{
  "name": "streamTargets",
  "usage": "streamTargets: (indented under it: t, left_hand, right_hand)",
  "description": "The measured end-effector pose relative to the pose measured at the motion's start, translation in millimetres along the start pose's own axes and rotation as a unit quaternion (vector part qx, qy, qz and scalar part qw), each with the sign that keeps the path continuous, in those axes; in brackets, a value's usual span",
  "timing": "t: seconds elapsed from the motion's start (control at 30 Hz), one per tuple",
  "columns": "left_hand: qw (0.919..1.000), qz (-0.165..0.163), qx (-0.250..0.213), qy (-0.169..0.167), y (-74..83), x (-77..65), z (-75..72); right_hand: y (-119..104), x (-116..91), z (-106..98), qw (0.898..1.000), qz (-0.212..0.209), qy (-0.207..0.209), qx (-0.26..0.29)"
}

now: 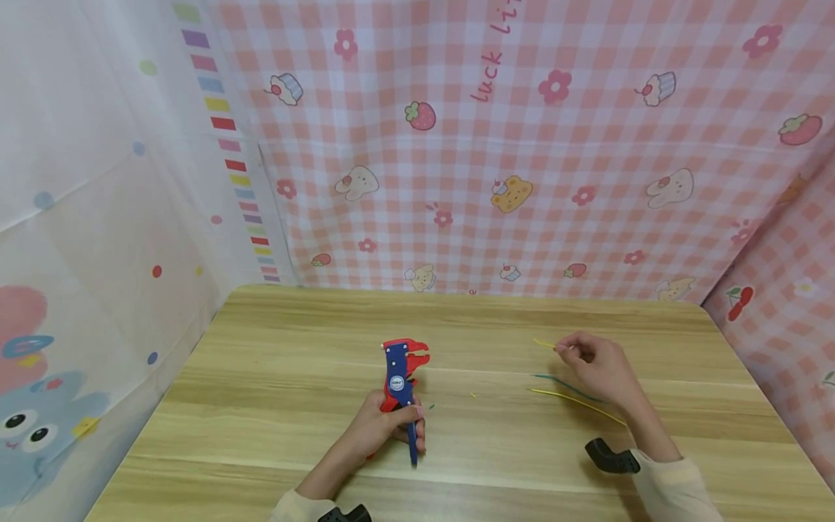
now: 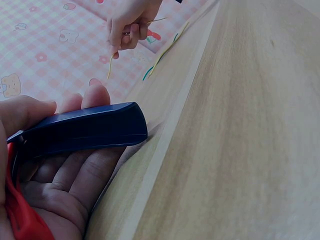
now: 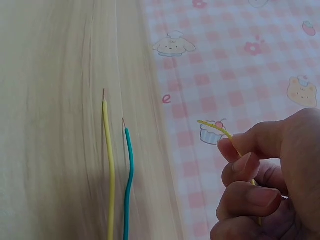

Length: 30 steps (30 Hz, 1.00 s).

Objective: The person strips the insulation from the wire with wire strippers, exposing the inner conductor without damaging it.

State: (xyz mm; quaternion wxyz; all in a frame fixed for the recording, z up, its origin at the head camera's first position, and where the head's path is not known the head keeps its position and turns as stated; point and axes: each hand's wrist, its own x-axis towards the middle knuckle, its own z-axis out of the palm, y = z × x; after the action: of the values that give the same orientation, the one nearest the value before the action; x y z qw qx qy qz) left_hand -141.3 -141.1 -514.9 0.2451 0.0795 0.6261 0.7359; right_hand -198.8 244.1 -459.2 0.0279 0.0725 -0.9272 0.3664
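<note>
My left hand (image 1: 390,426) holds a wire stripper (image 1: 396,370) with red and blue parts, its head pointing away from me and its jaws apart. In the left wrist view the blue handle (image 2: 95,129) lies across the fingers. Between thumb and fingertips, my right hand (image 1: 596,366) pinches a thin yellow wire (image 3: 215,125), whose free end sticks out to the left. On the table beneath that hand lie a green wire (image 3: 130,170) and another yellow wire (image 3: 110,165), both with bare copper tips in the right wrist view.
Small scraps of yellow insulation (image 1: 473,395) and green insulation (image 1: 432,407) lie on the wooden table (image 1: 274,362) between the hands. A pink checked cloth (image 1: 457,159) hangs behind the table, and a white patterned cloth (image 1: 98,217) hangs at the left.
</note>
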Motion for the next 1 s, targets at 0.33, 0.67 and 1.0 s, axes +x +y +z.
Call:
streamTargets:
  t: [0.33, 0.67, 1.0]
  left_hand:
    - [1.0000, 0.000, -0.004, 0.001, -0.2, 0.6, -0.4]
    - [1.0000, -0.003, -0.006, 0.001, 0.4, 0.3, -0.2]
    - [0.9999, -0.005, -0.013, 0.005, 0.5, -0.1, 1.2]
  right_hand:
    - [-7.2, -3.6, 4.1, 1.000, -0.004, -0.008, 0.013]
    - [-15.3, -7.5, 10.8, 0.999, -0.032, -0.013, 0.034]
    - [-21.6, -9.8, 19.4, 0.998, -0.041, -0.024, 0.048]
